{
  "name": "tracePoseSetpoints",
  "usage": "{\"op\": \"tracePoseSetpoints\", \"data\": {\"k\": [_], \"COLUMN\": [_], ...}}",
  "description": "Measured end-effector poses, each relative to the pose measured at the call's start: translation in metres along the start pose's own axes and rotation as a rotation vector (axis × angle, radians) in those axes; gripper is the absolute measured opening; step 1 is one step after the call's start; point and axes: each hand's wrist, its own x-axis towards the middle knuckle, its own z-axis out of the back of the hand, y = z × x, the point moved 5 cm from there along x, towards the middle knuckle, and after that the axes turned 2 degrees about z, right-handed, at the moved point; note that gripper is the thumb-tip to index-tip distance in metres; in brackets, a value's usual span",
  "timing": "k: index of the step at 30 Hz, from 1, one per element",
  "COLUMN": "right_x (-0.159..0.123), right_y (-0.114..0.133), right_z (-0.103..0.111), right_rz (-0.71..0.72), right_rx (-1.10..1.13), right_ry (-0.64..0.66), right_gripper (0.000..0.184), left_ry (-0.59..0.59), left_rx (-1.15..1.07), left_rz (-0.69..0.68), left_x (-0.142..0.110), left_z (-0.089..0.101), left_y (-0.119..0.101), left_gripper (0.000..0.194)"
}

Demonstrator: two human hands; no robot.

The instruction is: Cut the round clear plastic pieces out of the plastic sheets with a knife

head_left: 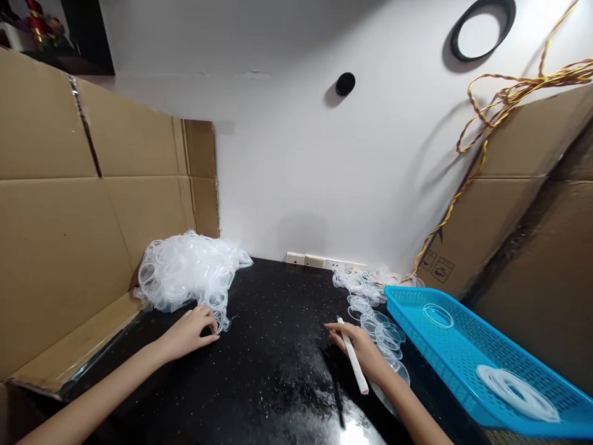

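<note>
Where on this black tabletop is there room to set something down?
Bare: the speckled black tabletop between left hand and right hand, back toward the wall sockets. Crowded: the left, with heaped clear rings, and the right, with scattered clear rings and a blue basket.

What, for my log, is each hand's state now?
Left hand: partly curled at the clear rings; grip can't be told.
Right hand: holding the white stick.

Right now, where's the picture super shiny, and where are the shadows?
Head view: bright glare on the table at the bottom edge, below the stick; head view: soft shadows on the wall, left of the ring, the knob and the wires; head view: a dark streak near the stick, maybe shadow, maybe reflection.
</note>
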Motion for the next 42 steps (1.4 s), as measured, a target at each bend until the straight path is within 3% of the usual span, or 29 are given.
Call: {"op": "tracePoseSetpoints", "data": {"k": [3,5,10,15,20,23,26,31,35,38,42], "right_x": [-0.001,0.0,0.009,0.033,0.074,0.102,0.121,0.112,0.088,0.073,0.066], "right_y": [0.0,0.0,0.025,0.088,0.142,0.152,0.147,0.127,0.121,0.117,0.105], "right_z": [0.001,0.002,0.0,-0.005,0.004,0.016,0.036,0.091,0.124,0.127,0.104], "right_rz": [0.013,0.026,0.108,0.212,0.212,0.176,0.132,0.135,0.187,0.209,0.215], "right_rx": [0.003,0.004,-0.001,0.0,-0.024,-0.05,-0.073,-0.066,-0.047,-0.048,-0.046], "right_ry": [-0.019,-0.037,-0.06,-0.091,-0.236,-0.313,-0.392,-0.479,-0.333,-0.19,-0.042], "right_gripper": [0.037,0.038,0.037,0.036,0.056,0.053,0.042,0.042,0.048,0.05,0.045], "left_ry": [0.0,-0.008,-0.062,-0.133,-0.257,-0.363,-0.431,-0.455,-0.446,-0.403,-0.319], "left_rx": [-0.015,-0.051,-0.12,-0.12,-0.187,-0.285,-0.377,-0.511,-0.645,-0.725,-0.796], "left_rz": [-0.032,-0.056,-0.122,-0.221,-0.294,-0.334,-0.362,-0.371,-0.441,-0.482,-0.503], "left_x": [-0.002,-0.002,0.011,0.051,0.093,0.104,0.105,0.102,0.095,0.089,0.084], "left_z": [0.008,0.024,0.096,0.173,0.226,0.256,0.284,0.308,0.314,0.315,0.312], "left_y": [-0.01,-0.019,-0.059,-0.119,-0.167,-0.187,-0.198,-0.199,-0.197,-0.198,-0.197], "left_gripper": [0.023,0.025,0.029,0.029,0.025,0.026,0.026,0.022,0.023,0.024,0.023]}}
